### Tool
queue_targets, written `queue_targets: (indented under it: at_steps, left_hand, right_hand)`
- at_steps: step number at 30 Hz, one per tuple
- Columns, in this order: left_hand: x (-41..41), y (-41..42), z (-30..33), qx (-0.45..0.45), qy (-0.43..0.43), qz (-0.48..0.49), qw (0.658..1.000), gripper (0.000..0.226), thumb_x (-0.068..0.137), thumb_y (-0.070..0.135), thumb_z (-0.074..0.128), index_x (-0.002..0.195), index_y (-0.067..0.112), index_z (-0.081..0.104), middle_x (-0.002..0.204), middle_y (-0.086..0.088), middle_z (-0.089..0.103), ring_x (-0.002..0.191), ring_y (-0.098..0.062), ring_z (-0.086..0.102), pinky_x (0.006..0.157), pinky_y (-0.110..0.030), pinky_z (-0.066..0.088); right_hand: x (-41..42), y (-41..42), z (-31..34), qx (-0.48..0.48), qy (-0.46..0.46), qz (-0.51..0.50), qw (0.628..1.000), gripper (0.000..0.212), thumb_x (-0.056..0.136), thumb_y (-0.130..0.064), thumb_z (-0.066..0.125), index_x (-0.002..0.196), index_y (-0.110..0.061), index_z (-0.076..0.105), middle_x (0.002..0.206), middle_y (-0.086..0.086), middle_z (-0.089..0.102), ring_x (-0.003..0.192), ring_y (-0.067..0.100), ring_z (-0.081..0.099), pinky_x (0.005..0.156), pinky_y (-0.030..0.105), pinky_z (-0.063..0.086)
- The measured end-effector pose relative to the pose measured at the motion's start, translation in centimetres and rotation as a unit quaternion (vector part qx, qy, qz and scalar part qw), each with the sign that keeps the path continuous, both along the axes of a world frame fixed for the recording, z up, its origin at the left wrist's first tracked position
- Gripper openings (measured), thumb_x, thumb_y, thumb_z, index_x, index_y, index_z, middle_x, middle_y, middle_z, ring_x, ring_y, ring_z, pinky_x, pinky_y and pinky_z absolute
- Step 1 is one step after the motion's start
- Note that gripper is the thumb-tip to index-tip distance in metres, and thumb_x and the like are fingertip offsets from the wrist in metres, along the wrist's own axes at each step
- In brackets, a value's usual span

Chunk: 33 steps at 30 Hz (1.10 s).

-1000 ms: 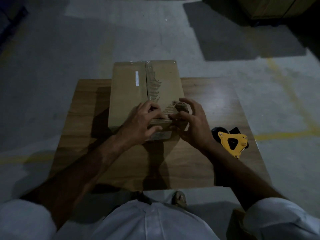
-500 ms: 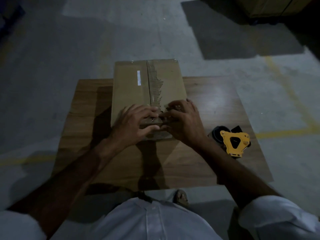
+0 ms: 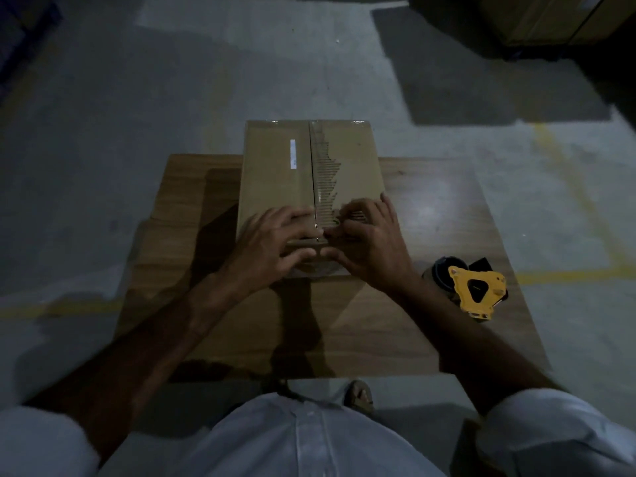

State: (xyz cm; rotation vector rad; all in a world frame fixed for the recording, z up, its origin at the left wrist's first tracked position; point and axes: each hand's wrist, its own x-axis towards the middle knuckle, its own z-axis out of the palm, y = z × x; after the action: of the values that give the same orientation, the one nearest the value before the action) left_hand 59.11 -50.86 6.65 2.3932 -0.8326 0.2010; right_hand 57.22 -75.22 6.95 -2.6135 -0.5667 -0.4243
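A closed brown cardboard box (image 3: 275, 173) lies lengthwise on a small wooden table (image 3: 430, 208). Its two top flaps meet in a centre seam, and the right flap has a torn strip showing the corrugation. My left hand (image 3: 275, 246) lies flat on the near end of the left flap with its thumb over the front edge. My right hand (image 3: 368, 242) presses the near end of the right flap, fingers spread toward the seam. The fingertips of both hands meet at the seam.
A yellow and black tape dispenser (image 3: 471, 287) lies on the table's right side, near my right wrist. The table stands on a grey concrete floor with yellow painted lines. Cardboard boxes (image 3: 550, 18) stand at the far right. A sandalled foot (image 3: 359, 395) shows below the table's near edge.
Both hands went from curled fingers picking at the near end of the seam to lying flat and pressing down on the flaps. The box stayed in place.
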Motion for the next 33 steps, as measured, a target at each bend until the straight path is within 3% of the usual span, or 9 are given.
queue_targets:
  at_steps: [4, 9, 12, 15, 20, 24, 27, 30, 33]
  left_hand:
    - [0.1, 1.1, -0.6, -0.016, -0.029, 0.052, 0.998, 0.032, 0.086, 0.045, 0.079, 0.111, 0.025, 0.077, 0.119, 0.001, 0.062, 0.109, -0.023, 0.057, 0.09, -0.049, 0.049]
    - [-0.1, 1.7, -0.8, -0.007, -0.02, 0.02, 1.0, 0.046, 0.08, 0.025, 0.087, 0.124, 0.023, 0.074, 0.129, 0.003, 0.065, 0.118, -0.022, 0.06, 0.096, -0.046, 0.05]
    - [0.7, 3.6, 0.0, -0.005, -0.002, 0.0, 1.0, 0.045, 0.087, 0.033, 0.082, 0.129, 0.028, 0.07, 0.139, 0.014, 0.063, 0.132, -0.012, 0.055, 0.107, -0.048, 0.043]
    - [0.9, 4.5, 0.0, -0.007, -0.011, 0.016, 1.0, 0.034, 0.09, 0.042, 0.077, 0.122, 0.03, 0.074, 0.138, 0.015, 0.064, 0.127, -0.015, 0.054, 0.103, -0.045, 0.037]
    - [0.5, 4.0, -1.2, -0.06, -0.021, 0.04, 0.997, 0.032, 0.086, 0.03, 0.085, 0.116, 0.024, 0.078, 0.133, 0.008, 0.067, 0.115, -0.019, 0.057, 0.096, -0.045, 0.047]
    - [0.5, 4.7, -1.0, -0.052, 0.002, 0.008, 0.999, 0.042, 0.085, 0.016, 0.084, 0.126, 0.02, 0.074, 0.142, 0.004, 0.063, 0.127, -0.024, 0.056, 0.103, -0.054, 0.046]
    - [0.6, 5.7, -0.7, -0.043, 0.066, -0.013, 0.997, 0.056, 0.085, 0.008, 0.082, 0.136, 0.027, 0.067, 0.159, 0.005, 0.045, 0.146, -0.021, 0.04, 0.115, -0.058, 0.039]
    - [0.4, 6.5, -1.2, -0.103, 0.108, 0.047, 0.988, 0.049, 0.085, 0.024, 0.082, 0.13, 0.035, 0.066, 0.167, 0.003, 0.025, 0.155, -0.02, 0.024, 0.118, -0.048, 0.037]
    - [-0.4, 6.2, -2.2, -0.161, 0.093, 0.09, 0.978, 0.048, 0.086, 0.023, 0.082, 0.13, 0.034, 0.066, 0.166, -0.005, 0.03, 0.158, -0.022, 0.018, 0.117, -0.032, 0.03]
  right_hand:
    - [0.5, 1.7, -0.3, 0.0, -0.007, 0.005, 1.0, 0.031, 0.081, -0.039, 0.084, 0.107, -0.021, 0.08, 0.122, 0.009, 0.066, 0.12, 0.031, 0.059, 0.119, 0.058, 0.03]
    - [-0.5, 2.4, -1.5, 0.003, 0.0, -0.027, 1.0, 0.031, 0.08, -0.034, 0.083, 0.107, -0.019, 0.075, 0.126, 0.011, 0.062, 0.12, 0.034, 0.055, 0.103, 0.056, 0.043]
    - [-0.2, 3.3, -0.8, 0.021, 0.016, -0.014, 1.0, 0.037, 0.078, -0.038, 0.08, 0.111, -0.024, 0.072, 0.13, 0.011, 0.057, 0.123, 0.033, 0.048, 0.099, 0.051, 0.046]
    - [0.3, 4.9, -0.6, 0.03, 0.02, 0.004, 0.999, 0.036, 0.084, -0.049, 0.074, 0.113, -0.029, 0.074, 0.13, 0.007, 0.056, 0.123, 0.03, 0.046, 0.097, 0.042, 0.044]
    - [0.6, 5.4, -1.7, 0.042, -0.039, -0.007, 0.998, 0.023, 0.085, -0.039, 0.079, 0.102, -0.023, 0.078, 0.124, 0.009, 0.06, 0.116, 0.029, 0.049, 0.092, 0.038, 0.043]
    - [0.0, 5.8, -1.9, 0.041, -0.027, -0.007, 0.999, 0.026, 0.083, -0.032, 0.082, 0.105, -0.02, 0.076, 0.124, 0.012, 0.06, 0.116, 0.032, 0.049, 0.092, 0.044, 0.047]
    - [0.3, 5.9, -1.1, 0.023, 0.013, -0.011, 1.0, 0.034, 0.081, -0.037, 0.083, 0.11, -0.022, 0.075, 0.127, 0.01, 0.058, 0.121, 0.032, 0.048, 0.094, 0.048, 0.048]
    - [1.2, 6.9, -0.4, 0.019, 0.015, -0.004, 1.0, 0.041, 0.082, -0.056, 0.076, 0.113, -0.03, 0.074, 0.126, 0.008, 0.057, 0.12, 0.029, 0.045, 0.092, 0.042, 0.045]
    - [1.2, 8.0, -1.1, 0.018, -0.001, -0.008, 1.0, 0.036, 0.085, -0.053, 0.076, 0.11, -0.027, 0.077, 0.122, 0.007, 0.06, 0.117, 0.028, 0.048, 0.091, 0.04, 0.046]
